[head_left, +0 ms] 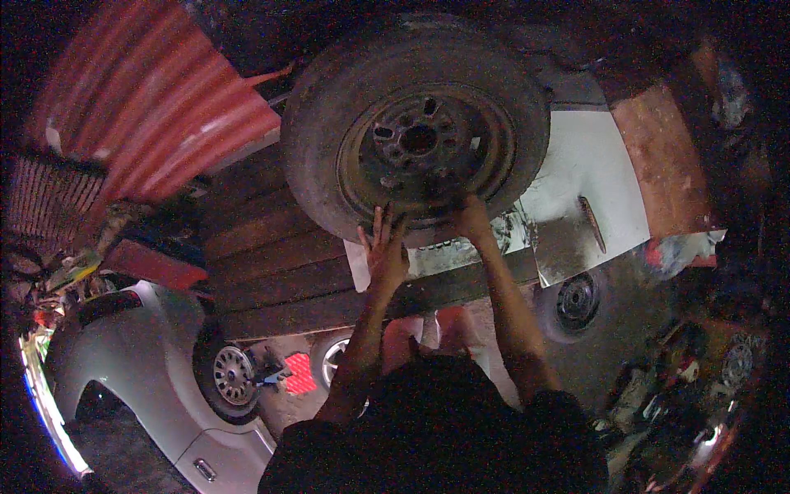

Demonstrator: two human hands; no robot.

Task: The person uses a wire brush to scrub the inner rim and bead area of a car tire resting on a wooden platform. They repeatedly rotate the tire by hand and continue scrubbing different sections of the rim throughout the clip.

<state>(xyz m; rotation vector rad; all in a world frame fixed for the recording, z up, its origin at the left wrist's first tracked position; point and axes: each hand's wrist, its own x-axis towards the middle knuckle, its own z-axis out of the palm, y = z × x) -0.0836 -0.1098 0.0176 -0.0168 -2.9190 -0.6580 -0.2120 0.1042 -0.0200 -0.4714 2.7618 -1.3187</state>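
Observation:
A car wheel (321, 156) with a worn tyre and a dark steel rim (362, 169) stands in front of me, at the far edge of a bench. My left hand (384, 253) is open, its fingers spread against the tyre's lower sidewall and the rim's lip. Close by on the right, my right hand (471, 219) is closed at the lower right of the rim. Its fingertips are in shadow, so what it holds there cannot be made out. Several holes surround the rim's round centre opening.
The bench has dark wooden planks (255, 255). A smudged white sheet (588, 156) and brown cardboard (668, 156) lie right of the wheel. Red corrugated metal (156, 99) is at upper left. A silver car (123, 354) stands lower left; another wheel (578, 303) lies lower right.

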